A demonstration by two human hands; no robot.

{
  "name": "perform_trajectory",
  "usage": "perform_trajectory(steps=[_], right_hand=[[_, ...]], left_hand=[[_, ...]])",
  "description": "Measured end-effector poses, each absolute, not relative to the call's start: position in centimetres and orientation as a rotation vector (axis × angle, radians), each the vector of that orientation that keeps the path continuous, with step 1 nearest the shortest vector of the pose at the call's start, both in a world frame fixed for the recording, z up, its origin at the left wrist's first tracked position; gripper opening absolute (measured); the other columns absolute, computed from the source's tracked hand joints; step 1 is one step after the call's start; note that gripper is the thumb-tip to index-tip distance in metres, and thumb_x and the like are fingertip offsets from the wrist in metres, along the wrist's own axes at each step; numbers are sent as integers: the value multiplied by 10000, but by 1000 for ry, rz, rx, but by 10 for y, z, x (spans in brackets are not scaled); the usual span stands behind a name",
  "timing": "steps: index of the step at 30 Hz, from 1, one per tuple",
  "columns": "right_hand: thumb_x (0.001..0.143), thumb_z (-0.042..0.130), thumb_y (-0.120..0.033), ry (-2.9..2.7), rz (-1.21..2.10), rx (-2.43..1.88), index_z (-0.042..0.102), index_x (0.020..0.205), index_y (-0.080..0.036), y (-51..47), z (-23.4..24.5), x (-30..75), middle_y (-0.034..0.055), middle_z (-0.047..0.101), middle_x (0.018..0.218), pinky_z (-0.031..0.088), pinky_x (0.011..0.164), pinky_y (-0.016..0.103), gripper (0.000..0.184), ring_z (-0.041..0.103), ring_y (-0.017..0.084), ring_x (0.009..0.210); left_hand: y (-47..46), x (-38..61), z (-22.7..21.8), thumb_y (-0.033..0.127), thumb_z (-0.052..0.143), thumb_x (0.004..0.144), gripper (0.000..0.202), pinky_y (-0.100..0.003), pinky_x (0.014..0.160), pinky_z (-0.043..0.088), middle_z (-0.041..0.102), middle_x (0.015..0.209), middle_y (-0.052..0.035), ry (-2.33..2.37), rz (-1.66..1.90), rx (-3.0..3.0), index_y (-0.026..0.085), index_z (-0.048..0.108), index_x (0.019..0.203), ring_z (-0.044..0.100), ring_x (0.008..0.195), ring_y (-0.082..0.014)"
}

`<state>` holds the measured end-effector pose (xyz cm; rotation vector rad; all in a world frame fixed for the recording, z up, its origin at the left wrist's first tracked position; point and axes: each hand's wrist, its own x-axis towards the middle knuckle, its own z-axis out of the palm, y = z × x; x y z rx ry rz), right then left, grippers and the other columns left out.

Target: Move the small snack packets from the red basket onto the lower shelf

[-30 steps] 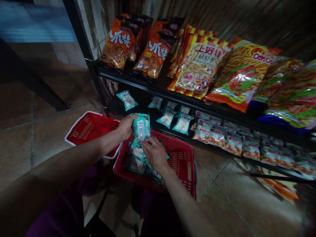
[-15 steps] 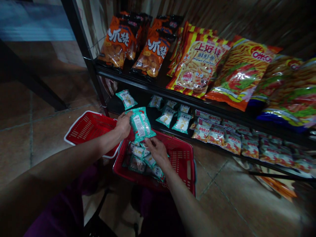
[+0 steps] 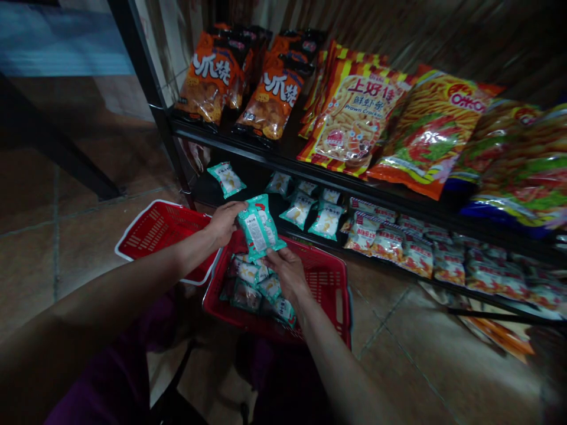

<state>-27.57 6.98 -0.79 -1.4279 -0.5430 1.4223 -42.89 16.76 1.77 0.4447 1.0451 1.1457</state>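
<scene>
A small teal snack bag (image 3: pixel 258 229) is held up between my hands, its printed back turned toward me. My left hand (image 3: pixel 225 223) pinches its upper left corner, and my right hand (image 3: pixel 287 270) grips its lower right edge. Just below it, several more teal and white snack bags (image 3: pixel 248 295) lie heaped in the left half of a red shopping basket (image 3: pixel 325 283). Matching bags stand on the lower shelf behind, one (image 3: pixel 227 179) at the far left and several (image 3: pixel 299 209) beyond my hands.
A second red basket (image 3: pixel 150 227) with a white rim stands at the left. On the upper shelf (image 3: pixel 266 154) are orange snack bags (image 3: pixel 272 97), prawn cracker bags (image 3: pixel 349 124) and larger noodle-printed bags (image 3: pixel 436 130). Rows of small white and red packs (image 3: pixel 419 254) fill the lower shelf's right. A dark post (image 3: pixel 146 71) rises at left.
Both hands have moved slightly to the right with the teal snack bag, which has turned a little. The baskets and shelf goods stay as they were.
</scene>
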Motion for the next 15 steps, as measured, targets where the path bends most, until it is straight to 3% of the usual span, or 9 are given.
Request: perform_trajectory(steps=[10,15], right_hand=[[452,838,-362,-544,1417,-1503,681,624,-184,73,-6,-275,-30,642,591,489,586,242,293,571,99,552],[440,840,-341,-518,1436,-1484,660,565,-176,74,2,-277,-28,627,558,484,564,232,274,570,101,545]], left_hand=[[165,-433,33,293,789,553,210,-229,565,405,609,585,16,1151,1141,629,156,659,645,520,546,-100],[165,-430,35,228,753,603,124,-236,573,416,599,557,17,1171,1220,557,155,653,614,507,518,-99]])
